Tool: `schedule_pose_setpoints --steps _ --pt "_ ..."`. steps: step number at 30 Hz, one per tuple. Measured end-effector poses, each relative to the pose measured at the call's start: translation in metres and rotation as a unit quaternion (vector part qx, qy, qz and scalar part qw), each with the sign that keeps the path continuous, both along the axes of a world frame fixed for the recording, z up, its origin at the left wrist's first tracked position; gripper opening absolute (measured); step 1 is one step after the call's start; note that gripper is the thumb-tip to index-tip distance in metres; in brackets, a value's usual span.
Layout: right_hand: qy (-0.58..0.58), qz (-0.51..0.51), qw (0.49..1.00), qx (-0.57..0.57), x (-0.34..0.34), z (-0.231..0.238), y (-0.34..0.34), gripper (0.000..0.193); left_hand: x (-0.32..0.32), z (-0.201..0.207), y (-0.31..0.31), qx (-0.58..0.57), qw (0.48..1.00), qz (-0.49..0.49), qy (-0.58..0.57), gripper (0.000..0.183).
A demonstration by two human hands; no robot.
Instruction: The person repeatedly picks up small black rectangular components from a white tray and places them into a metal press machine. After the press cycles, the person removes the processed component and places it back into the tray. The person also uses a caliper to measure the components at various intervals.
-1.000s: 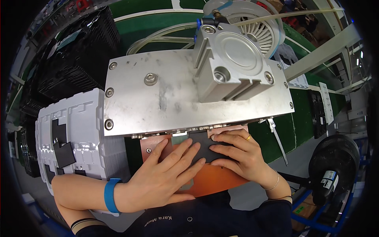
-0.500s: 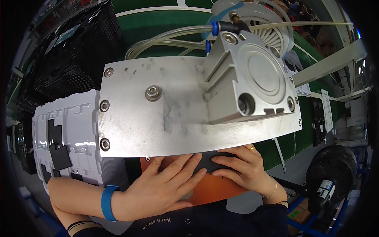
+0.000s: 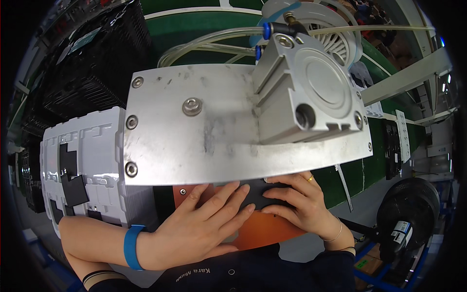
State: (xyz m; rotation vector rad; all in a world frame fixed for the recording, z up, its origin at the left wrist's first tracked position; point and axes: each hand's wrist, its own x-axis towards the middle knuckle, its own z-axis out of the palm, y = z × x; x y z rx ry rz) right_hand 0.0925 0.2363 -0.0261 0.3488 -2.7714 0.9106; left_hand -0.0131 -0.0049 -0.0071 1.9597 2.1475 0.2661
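The dark grey sheet [image 3: 254, 192], long axis hidden by the metal plate [image 3: 194, 141], is touched by spread left fingers [image 3: 221, 198] and bent right fingers [image 3: 286, 195], pinch unclear; behind plate, green bench [image 3: 177, 25].

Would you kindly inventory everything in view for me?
Flat metal plate: one, silver, centre
Boxy metal block: one, silver, plate's right side
Plastic tubes: several, clear, behind plate
Round fan: one, white, beyond block
Plastic trays: one stack, white, left
Thin flat pieces: several, black, on trays
Ridged stacked trays: several, black, upper left
Flat surface: one, green, behind plate
Round-headed device: one, black, lower right
Smooth sheet: one, orange, beneath hands
Flat piece: one, dark grey, between hands
Left hand: one, blue wristband, over sheet
Right hand: one, gold ring, on grey piece
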Motion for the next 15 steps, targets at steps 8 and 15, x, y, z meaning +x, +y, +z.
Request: schedule_pose_setpoints --steps 8,15 --pt "-0.094 0.016 0.995 -0.038 -0.008 0.018 0.004 0.032 -0.003 0.005 0.001 0.102 0.995 -0.003 -0.012 0.070" --pt "-0.141 -0.074 0.931 -0.327 0.012 0.019 -0.009 0.026 -0.009 0.025 -0.018 0.199 0.905 0.167 -0.337 0.043"
